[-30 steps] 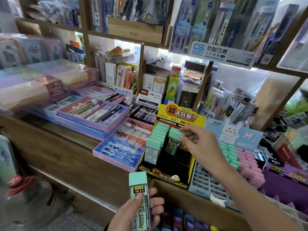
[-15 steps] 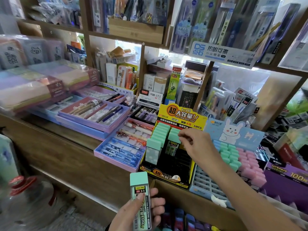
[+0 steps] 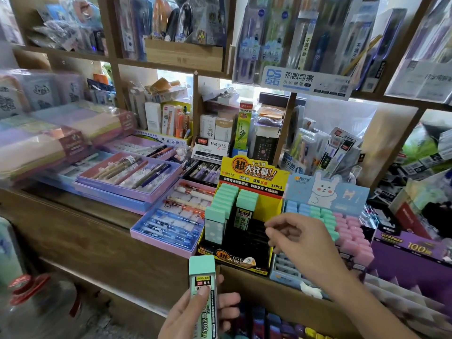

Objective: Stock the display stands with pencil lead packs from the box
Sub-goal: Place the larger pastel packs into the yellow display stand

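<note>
A yellow and black display stand [image 3: 254,255] sits on the wooden counter, with two rows of mint-capped pencil lead packs [image 3: 226,199] standing in its left slots. The front pack of the second row [image 3: 245,209] stands upright by itself. My right hand [image 3: 298,238] hovers just right of that pack, over the stand's black slots, with loosely curled fingers and nothing in it. Low in the view, my left hand [image 3: 195,316] grips one mint-capped lead pack [image 3: 203,285] marked 2B 0.5, held upright in front of the stand.
A blue rabbit-printed stand [image 3: 325,189] with blue, green and pink packs is right of the yellow one. Purple and blue pen trays [image 3: 137,199] lie to the left. Shelves of pens rise behind. A purple box [image 3: 411,255] is at far right.
My right hand let go of the pack it was setting into the second row and drew back toward me and to the right. My left hand still holds its pack.
</note>
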`<state>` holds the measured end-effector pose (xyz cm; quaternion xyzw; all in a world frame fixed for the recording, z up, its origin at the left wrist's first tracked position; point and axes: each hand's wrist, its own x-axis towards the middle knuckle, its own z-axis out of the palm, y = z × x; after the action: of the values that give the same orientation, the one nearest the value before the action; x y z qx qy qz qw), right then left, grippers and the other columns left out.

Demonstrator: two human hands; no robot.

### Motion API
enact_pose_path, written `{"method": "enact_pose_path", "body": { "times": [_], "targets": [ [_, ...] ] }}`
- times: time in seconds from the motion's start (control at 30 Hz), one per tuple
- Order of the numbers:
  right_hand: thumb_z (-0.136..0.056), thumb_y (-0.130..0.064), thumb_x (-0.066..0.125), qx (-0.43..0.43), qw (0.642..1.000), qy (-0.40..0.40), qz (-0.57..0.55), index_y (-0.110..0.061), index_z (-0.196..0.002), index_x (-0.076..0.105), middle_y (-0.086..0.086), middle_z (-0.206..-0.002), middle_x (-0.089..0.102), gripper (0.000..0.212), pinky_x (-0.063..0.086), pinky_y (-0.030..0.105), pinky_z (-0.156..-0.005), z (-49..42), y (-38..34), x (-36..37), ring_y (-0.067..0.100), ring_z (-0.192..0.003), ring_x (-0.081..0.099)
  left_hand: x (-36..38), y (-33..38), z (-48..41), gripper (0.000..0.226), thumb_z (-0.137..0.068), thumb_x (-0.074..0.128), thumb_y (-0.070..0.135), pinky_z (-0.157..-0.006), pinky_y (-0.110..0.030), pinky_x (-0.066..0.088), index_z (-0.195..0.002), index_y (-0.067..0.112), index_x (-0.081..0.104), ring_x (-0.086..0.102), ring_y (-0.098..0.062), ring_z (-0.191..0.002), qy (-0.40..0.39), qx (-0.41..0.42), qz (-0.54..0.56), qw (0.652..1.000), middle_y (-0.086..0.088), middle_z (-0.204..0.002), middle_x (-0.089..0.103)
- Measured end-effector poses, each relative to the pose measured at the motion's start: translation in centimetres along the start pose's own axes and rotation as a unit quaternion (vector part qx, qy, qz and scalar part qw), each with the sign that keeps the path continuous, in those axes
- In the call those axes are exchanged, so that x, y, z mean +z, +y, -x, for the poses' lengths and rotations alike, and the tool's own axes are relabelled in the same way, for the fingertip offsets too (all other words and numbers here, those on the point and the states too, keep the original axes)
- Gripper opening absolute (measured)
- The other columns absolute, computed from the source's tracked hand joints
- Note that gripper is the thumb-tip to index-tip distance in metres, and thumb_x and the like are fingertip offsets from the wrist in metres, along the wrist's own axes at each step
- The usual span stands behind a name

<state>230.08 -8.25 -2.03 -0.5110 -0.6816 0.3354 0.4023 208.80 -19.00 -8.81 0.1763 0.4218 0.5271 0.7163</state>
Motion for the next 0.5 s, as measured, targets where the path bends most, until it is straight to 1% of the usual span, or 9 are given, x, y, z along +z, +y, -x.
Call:
{"method": "enact_pose_path", "body": {
  "times": [0.1,0.2,0.27,0.3,0.33,0.37,0.4,0.47,0.5],
  "targets": [
    [-0.091,-0.005,0.075,0.034,0.999,-0.039,-0.016,-0.025,-0.086,0.079,0.003,-0.077,0.075,0.021,0.062,0.030,-0.065,3.2,1.0,-0.9,0.015,-0.069,0.073,0.5,-0.3,0.2,0.028,-0.099,0.051,0.015,-0.079,-0.049,0.050,-0.113,-0.002,0.068,0.075,-0.047,-0.078,0.021,0.047,-0.020,0.998,-0.038,-0.100,0.071],
    [-0.091,-0.003,0.075,0.077,0.993,-0.085,-0.030,-0.022,-0.083,0.080,0.010,-0.074,0.074,0.021,0.059,0.026,-0.062,5.7,2.7,-1.8,0.020,-0.068,0.073,1.0,-0.3,0.1,0.025,-0.096,0.055,0.013,-0.080,-0.047,0.053,-0.111,0.000,0.069,0.075,-0.047,-0.083,0.046,0.089,-0.040,0.994,-0.037,-0.097,0.072],
    [-0.091,-0.004,0.075,0.114,0.987,-0.109,-0.014,-0.020,-0.084,0.079,0.011,-0.074,0.075,0.018,0.058,0.025,-0.062,6.9,4.1,-2.3,0.020,-0.068,0.073,1.3,0.0,-0.3,0.022,-0.095,0.058,0.011,-0.076,-0.046,0.058,-0.109,0.001,0.071,0.076,-0.043,-0.083,0.064,0.111,-0.059,0.990,-0.033,-0.097,0.074],
    [-0.091,-0.006,0.075,0.132,0.983,-0.126,0.008,-0.020,-0.085,0.079,0.009,-0.075,0.075,0.016,0.058,0.025,-0.063,7.3,4.7,-2.4,0.018,-0.068,0.073,1.4,0.2,-0.4,0.021,-0.094,0.059,0.011,-0.071,-0.044,0.062,-0.106,0.003,0.075,0.077,-0.038,-0.081,0.071,0.123,-0.076,0.987,-0.029,-0.095,0.076],
    [-0.091,-0.009,0.075,0.148,0.977,-0.146,0.039,-0.022,-0.087,0.078,0.007,-0.077,0.076,0.014,0.057,0.023,-0.065,7.7,5.5,-2.6,0.013,-0.069,0.072,1.5,0.5,-0.6,0.020,-0.094,0.061,0.013,-0.061,-0.039,0.064,-0.101,0.007,0.078,0.077,-0.032,-0.075,0.078,0.133,-0.098,0.983,-0.024,-0.092,0.078],
    [-0.091,-0.015,0.076,0.155,0.969,-0.172,0.081,-0.024,-0.087,0.078,0.004,-0.081,0.077,0.010,0.056,0.021,-0.069,8.0,6.3,-2.7,0.008,-0.072,0.071,1.6,0.8,-0.7,0.018,-0.093,0.064,0.016,-0.052,-0.032,0.061,-0.097,0.014,0.081,0.076,-0.025,-0.067,0.083,0.143,-0.123,0.979,-0.018,-0.086,0.079],
    [-0.090,-0.022,0.077,0.159,0.960,-0.195,0.126,-0.028,-0.087,0.077,-0.001,-0.085,0.077,0.007,0.054,0.017,-0.073,8.2,6.9,-2.9,0.002,-0.075,0.070,1.7,1.0,-0.8,0.017,-0.092,0.066,0.019,-0.047,-0.028,0.057,-0.095,0.023,0.082,0.074,-0.020,-0.061,0.088,0.152,-0.147,0.973,-0.013,-0.082,0.079],
    [-0.087,-0.035,0.078,0.162,0.945,-0.220,0.178,-0.034,-0.087,0.076,-0.012,-0.093,0.076,0.002,0.051,0.010,-0.081,8.9,8.5,-3.1,-0.007,-0.084,0.068,2.1,1.5,-1.2,0.016,-0.091,0.069,0.025,-0.049,-0.030,0.055,-0.092,0.035,0.081,0.072,-0.017,-0.059,0.099,0.173,-0.190,0.961,-0.006,-0.078,0.079],
    [-0.086,-0.040,0.077,0.162,0.940,-0.225,0.198,-0.036,-0.090,0.076,-0.016,-0.097,0.074,0.007,0.050,0.010,-0.085,9.1,9.4,-3.1,-0.010,-0.089,0.066,2.2,1.7,-1.5,0.016,-0.091,0.069,0.026,-0.052,-0.032,0.057,-0.090,0.037,0.080,0.073,-0.017,-0.060,0.104,0.184,-0.206,0.955,-0.004,-0.078,0.079]
  ]
}}
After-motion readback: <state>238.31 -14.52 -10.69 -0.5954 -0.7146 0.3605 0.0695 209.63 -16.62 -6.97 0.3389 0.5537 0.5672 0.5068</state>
